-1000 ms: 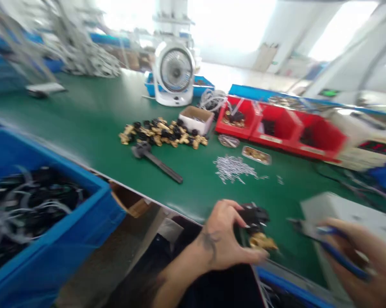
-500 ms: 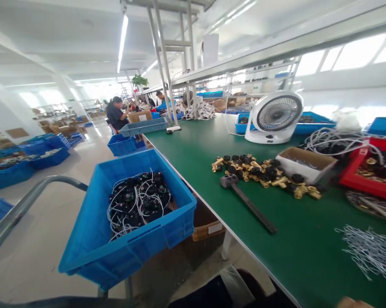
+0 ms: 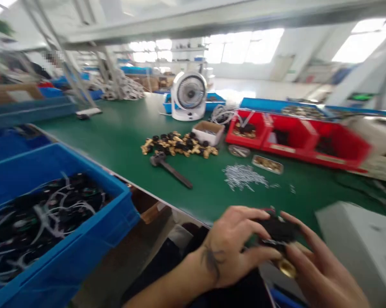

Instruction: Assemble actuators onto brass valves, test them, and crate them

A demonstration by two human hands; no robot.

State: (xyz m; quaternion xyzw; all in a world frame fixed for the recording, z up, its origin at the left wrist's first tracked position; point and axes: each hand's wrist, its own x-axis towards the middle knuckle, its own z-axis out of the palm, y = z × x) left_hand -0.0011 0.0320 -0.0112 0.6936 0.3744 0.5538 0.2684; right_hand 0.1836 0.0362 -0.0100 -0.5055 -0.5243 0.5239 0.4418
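Both of my hands are over the table's near edge at lower right, around a black part with a brass fitting (image 3: 278, 231). My left hand (image 3: 231, 244) has its fingers and thumb closed on the part's left side. From the right, my right hand (image 3: 318, 261) grips the same part. A round brass opening faces down toward me; motion blur hides finer detail. Beyond the hands lies a heap of bent silvery wire pieces (image 3: 242, 176). Farther left are a dark hammer (image 3: 172, 169) and a cluster of brass fittings with black caps (image 3: 180, 144).
A blue crate (image 3: 116, 209) of black parts with white cords stands at left. On the green table (image 3: 112, 128) are a white fan (image 3: 189, 96), a small carton (image 3: 209, 131), red bins (image 3: 286, 147) and a small metal tray (image 3: 267, 164). A grey box (image 3: 356, 244) sits at right.
The view has swung right and down. Both hands have come into sight holding the black part with brass fitting; earlier only a bit of skin showed at the bottom edge.
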